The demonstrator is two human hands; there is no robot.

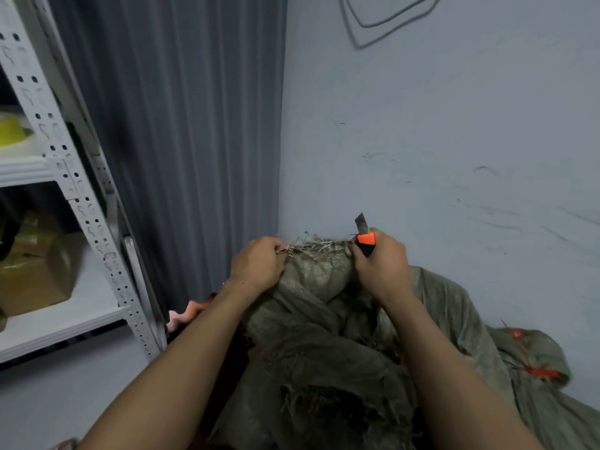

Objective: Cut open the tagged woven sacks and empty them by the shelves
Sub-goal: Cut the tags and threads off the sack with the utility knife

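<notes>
Woven sack (318, 277) was bunched up on the floor in the corner, near the shelves (81, 190) and close to the wall, with its stitched top edge (315, 246) pulled up between both hands. Left grip (256, 264) pinched the frayed seam at one end. Right grip (383, 261) was wrapped round the orange utility knife (365, 241), blade out and pointing up, right at the seam's other end.

So I'd call this the cutting-open step, with nothing emptied yet as far as I could tell. Next move, my guess: hold the seam taut with the left, draw the blade along the stitching away from those fingers, then tip the sack out.

Count-wise I made out two sacks: the one in hand plus a second sack (535, 362) at the right with a red tie (542, 373). The heap was crumpled enough that there might be more. One knife, one shelf unit, one cardboard box (39, 271) on it.
</notes>
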